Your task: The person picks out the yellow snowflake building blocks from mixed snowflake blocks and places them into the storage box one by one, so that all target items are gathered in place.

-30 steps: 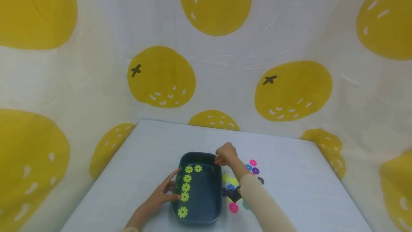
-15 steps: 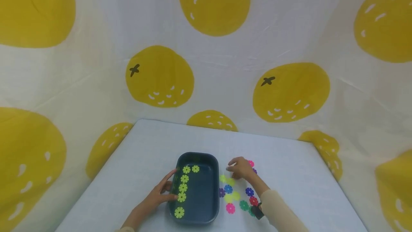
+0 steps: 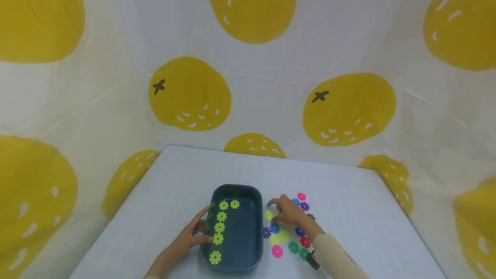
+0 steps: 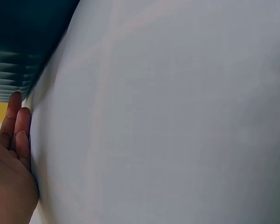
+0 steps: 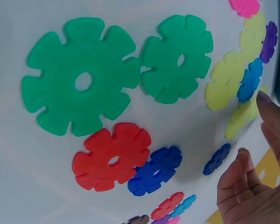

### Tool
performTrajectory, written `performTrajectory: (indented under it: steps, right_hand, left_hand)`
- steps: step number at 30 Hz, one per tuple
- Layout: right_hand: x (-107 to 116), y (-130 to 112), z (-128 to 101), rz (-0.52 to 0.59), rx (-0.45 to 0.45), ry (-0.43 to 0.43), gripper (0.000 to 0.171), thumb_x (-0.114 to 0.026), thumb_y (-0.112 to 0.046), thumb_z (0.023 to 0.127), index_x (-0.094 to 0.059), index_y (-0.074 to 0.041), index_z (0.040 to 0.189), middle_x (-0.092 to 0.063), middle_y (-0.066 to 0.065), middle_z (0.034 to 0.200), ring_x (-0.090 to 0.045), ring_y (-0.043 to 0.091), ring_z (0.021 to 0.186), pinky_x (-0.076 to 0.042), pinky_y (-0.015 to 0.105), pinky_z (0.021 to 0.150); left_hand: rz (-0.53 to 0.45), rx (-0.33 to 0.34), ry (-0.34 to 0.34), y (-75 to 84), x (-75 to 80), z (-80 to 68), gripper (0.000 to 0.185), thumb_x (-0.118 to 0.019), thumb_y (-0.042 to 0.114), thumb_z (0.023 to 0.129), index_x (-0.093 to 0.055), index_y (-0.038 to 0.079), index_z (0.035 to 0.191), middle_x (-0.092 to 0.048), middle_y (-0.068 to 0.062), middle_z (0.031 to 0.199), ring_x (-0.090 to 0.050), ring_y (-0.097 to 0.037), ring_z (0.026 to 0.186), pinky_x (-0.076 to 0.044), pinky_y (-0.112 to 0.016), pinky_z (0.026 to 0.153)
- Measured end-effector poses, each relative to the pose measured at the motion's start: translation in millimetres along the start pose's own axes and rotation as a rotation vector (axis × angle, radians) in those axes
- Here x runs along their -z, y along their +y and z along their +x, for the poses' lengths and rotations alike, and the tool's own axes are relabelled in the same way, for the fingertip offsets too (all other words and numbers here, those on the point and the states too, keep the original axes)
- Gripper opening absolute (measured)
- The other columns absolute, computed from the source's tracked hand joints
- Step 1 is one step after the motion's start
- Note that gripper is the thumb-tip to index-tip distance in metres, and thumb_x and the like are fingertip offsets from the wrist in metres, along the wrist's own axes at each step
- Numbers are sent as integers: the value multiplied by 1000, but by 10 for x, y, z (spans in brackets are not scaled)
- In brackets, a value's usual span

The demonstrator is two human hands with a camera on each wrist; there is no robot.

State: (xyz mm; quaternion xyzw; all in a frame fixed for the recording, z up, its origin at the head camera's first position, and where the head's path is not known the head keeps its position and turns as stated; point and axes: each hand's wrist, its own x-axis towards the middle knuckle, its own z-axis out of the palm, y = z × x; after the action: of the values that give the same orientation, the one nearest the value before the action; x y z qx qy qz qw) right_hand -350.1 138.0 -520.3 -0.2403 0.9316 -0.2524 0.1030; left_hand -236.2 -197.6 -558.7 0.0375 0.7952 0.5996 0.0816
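My left hand (image 3: 192,236) rests flat-fingered against the dark blue tray (image 3: 243,244)'s left wall; right hand (image 3: 289,213), fingers loosely spread, hovers over scattered flower discs (image 3: 277,251), bare table (image 3: 360,223) beyond.

Yellow-green flower disc (image 3: 268,215) flat on table, just right of dark tray (image 3: 248,244); six alike inside.

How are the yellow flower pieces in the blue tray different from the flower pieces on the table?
The flower pieces in the tray are all yellow-green; the pieces on the table come in many colours. The tray's pieces mostly form a neat line along its left side; the table's pieces lie scattered, some overlapping. Both sets are flat, petal-edged discs.
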Motion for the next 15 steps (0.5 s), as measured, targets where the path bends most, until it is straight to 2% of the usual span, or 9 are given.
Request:
performTrajectory:
  steps: [5, 9, 15]
  right_hand:
    - [-7, 36, 27, -16, 36, 1, 45, -77, -20, 74, -62, -23, 117, -48, 3, 95, -47, 15, 81, -50, 33, 72]
    - [-8, 33, 38, -22, 63, -6, 42, -76, -19, 76, -63, -22, 116, -49, 3, 95, -48, 14, 84, -50, 35, 74]
    - [-46, 47, 52, -6, 52, -21, 37, -74, -19, 76, -65, -21, 112, -49, 3, 95, -46, 15, 84, -49, 35, 75]
  left_hand:
    - [5, -2, -4, -7, -5, 4, 86, -72, 22, 78, -20, 31, 146, -54, -12, 120, -52, -23, 104, -29, -61, 100]
    - [14, 7, -1, 21, -16, -1, 86, -72, 24, 78, -21, 33, 146, -53, -11, 122, -53, -21, 103, -30, -61, 100]
    - [13, 10, -3, 45, -20, -19, 86, -73, 25, 78, -21, 34, 146, -53, -11, 123, -53, -22, 104, -27, -63, 100]
